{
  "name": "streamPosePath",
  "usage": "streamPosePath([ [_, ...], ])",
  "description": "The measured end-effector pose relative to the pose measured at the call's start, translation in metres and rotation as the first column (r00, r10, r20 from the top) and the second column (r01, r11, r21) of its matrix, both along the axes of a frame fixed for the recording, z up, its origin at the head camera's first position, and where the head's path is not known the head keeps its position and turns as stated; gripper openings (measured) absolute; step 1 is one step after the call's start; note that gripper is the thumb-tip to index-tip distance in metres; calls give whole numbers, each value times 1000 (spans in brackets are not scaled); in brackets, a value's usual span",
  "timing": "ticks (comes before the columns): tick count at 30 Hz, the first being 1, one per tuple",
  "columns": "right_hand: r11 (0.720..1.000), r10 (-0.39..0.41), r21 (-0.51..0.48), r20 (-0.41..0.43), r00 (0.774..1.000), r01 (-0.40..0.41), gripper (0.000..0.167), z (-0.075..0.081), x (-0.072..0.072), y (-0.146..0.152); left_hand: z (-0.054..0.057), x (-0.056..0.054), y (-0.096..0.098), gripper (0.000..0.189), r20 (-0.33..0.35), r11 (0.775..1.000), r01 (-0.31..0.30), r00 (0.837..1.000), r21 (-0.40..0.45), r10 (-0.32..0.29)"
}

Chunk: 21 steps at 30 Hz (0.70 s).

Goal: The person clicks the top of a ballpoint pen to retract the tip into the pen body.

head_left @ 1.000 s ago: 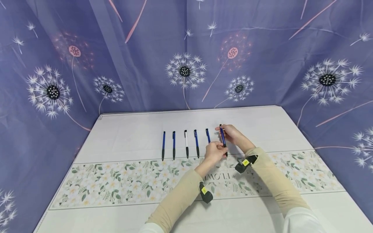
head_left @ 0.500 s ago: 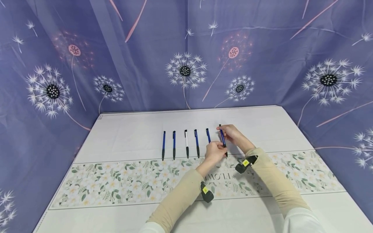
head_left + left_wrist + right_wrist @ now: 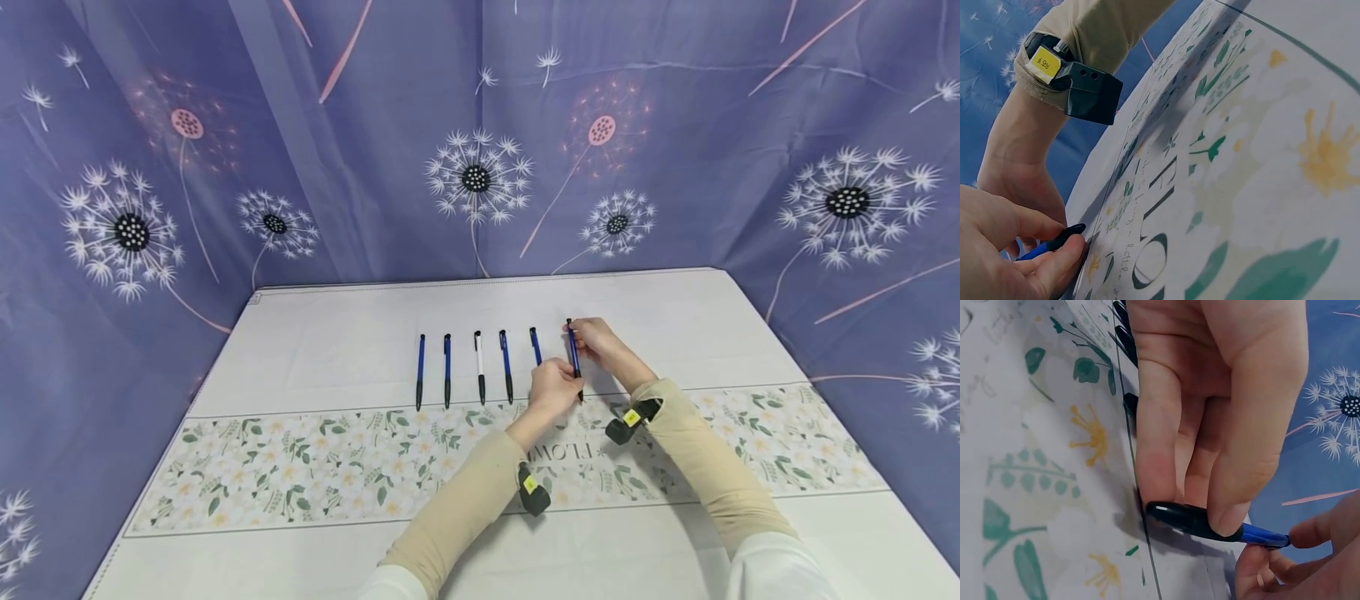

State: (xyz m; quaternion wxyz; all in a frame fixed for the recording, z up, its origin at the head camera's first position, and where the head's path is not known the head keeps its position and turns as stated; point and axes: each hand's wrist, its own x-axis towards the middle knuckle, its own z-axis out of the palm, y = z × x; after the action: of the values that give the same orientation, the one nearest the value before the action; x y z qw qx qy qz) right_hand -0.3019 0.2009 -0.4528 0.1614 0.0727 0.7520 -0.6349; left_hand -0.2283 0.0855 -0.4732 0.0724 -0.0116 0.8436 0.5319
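Note:
A blue pen (image 3: 574, 350) with a black grip is held by both hands at the right end of a row of pens. My left hand (image 3: 553, 387) pinches its black grip (image 3: 1188, 520) between thumb and fingers, close over the table. At the other end, the fingers of my right hand (image 3: 597, 340) hold the pen's top. To the left lie a blue pen (image 3: 536, 343), partly hidden behind my left hand, then another blue pen (image 3: 506, 367), a white pen (image 3: 480, 367) and two more blue ones, all roughly parallel.
The white table cover (image 3: 322, 350) carries a floral band (image 3: 300, 475) with lettering, just in front of the pens. A purple dandelion curtain (image 3: 375, 167) stands behind the table and along both sides. Each wrist wears a black camera, such as the left camera (image 3: 534, 496).
The fingers of my right hand, earlier reaching a little left past the pen, have drawn in at its top. The pen's upper end has shifted slightly right. My left hand stays at the grip.

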Motion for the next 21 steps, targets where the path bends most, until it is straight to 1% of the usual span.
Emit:
streamPosePath([
  [3, 999, -7, 37, -22, 1000, 8, 41, 0, 0, -1, 1, 0, 0, 18, -16, 999, 1, 1000, -52, -2],
  [8, 996, -5, 87, -44, 999, 9, 37, 0, 1, -1, 1, 0, 1, 17, -38, 992, 2, 999, -126, -7],
  [16, 991, -10, 130, -59, 998, 17, 33, -1, 2, 0, -1, 1, 2, 22, -74, 989, 16, 997, -149, -27],
  [21, 989, -5, 147, -52, 999, 13, 36, -1, 3, -1, -3, 2, 5, 20, -89, 986, 14, 996, -169, -29],
])
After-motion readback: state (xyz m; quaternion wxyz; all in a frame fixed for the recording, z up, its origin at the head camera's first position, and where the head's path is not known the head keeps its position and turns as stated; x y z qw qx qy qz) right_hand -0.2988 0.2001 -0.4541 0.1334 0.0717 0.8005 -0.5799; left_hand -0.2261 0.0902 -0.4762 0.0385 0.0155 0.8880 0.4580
